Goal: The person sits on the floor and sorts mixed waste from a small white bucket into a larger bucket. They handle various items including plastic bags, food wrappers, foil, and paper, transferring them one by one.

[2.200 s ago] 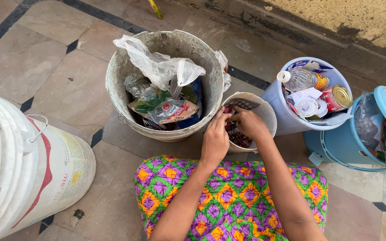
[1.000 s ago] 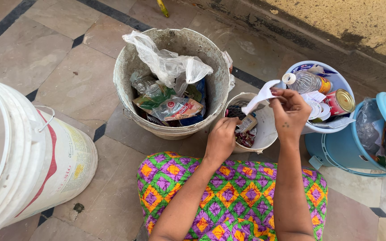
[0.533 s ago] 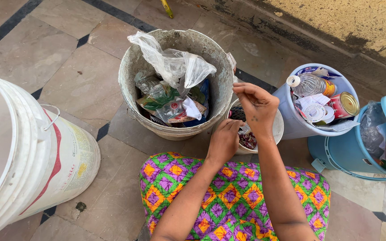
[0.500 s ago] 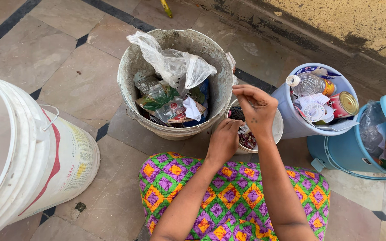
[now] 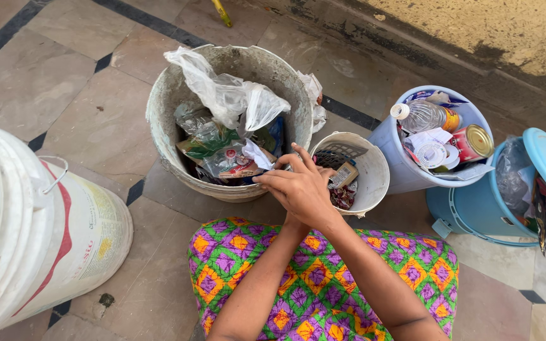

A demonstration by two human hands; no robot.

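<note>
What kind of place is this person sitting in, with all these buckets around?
Probably a house courtyard or veranda used for sorting household waste: a stone-tiled floor beside a weathered wall, and a grey bucket of plastic wrappers next to a blue bin of cans and bottles.

The right hand (image 5: pixel 298 187) lies flat across the left hand, fingers spread, hiding most of it, between the rim of a grimy grey bucket (image 5: pixel 162 136) stuffed with plastic bags and wrappers and a small white plastic tub (image 5: pixel 374 173) holding scraps. Just right of the tub, a pale blue bin (image 5: pixel 392 145) holds a clear bottle and a tin can. A large white bucket (image 5: pixel 64 227) lies tipped at the left.
</note>
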